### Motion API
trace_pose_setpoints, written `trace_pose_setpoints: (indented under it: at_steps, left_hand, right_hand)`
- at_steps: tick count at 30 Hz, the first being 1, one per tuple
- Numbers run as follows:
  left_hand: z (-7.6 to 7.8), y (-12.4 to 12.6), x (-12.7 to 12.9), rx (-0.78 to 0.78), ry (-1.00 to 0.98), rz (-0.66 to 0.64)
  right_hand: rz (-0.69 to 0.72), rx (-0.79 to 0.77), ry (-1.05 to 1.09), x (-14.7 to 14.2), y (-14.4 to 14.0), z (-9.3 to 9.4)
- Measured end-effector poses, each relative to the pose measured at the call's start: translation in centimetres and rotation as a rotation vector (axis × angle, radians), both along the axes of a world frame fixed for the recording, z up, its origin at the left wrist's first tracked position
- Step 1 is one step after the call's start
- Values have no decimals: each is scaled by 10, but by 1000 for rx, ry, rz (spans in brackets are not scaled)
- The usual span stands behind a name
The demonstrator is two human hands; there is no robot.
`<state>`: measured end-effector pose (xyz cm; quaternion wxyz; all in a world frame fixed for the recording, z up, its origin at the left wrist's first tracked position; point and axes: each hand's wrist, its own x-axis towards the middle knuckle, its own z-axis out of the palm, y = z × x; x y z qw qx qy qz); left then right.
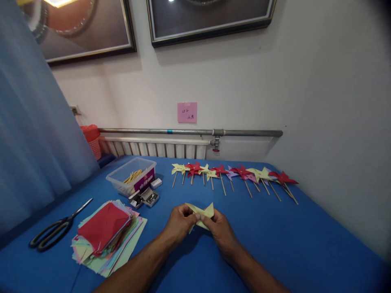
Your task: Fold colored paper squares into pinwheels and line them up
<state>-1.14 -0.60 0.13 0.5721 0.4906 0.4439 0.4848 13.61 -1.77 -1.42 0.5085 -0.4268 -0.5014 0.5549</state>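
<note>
On the blue table (pixel 275 236), low in the frame's centre, our left hand (pixel 180 224) and right hand (pixel 221 230) pinched a yellow paper pinwheel (pixel 203 212) mid-fold, its points wanting gathering and pinning, we judged.

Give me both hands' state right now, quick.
Left hand: closed, pinching the left side of the folded yellow paper.
Right hand: closed, pinching the same paper from the right.
</note>
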Motion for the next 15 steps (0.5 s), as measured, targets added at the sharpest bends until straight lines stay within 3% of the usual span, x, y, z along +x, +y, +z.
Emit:
trace_pose_setpoints:
  at_steps: [4,7,10,15]
  left_hand:
    - [8,-1,-5,47,26,17]
    - [26,0,-19,169,120,123]
    - [59,7,-50,298,303,273]
    - [125,39,-134,428,929,607]
  right_hand:
    - [-3,11,8,1,0,-1]
    - [-12,11,9,2,-1,-1]
    - [-4,-3,22,2,-1,1]
    - [-38,-4,52,0,-3,2]
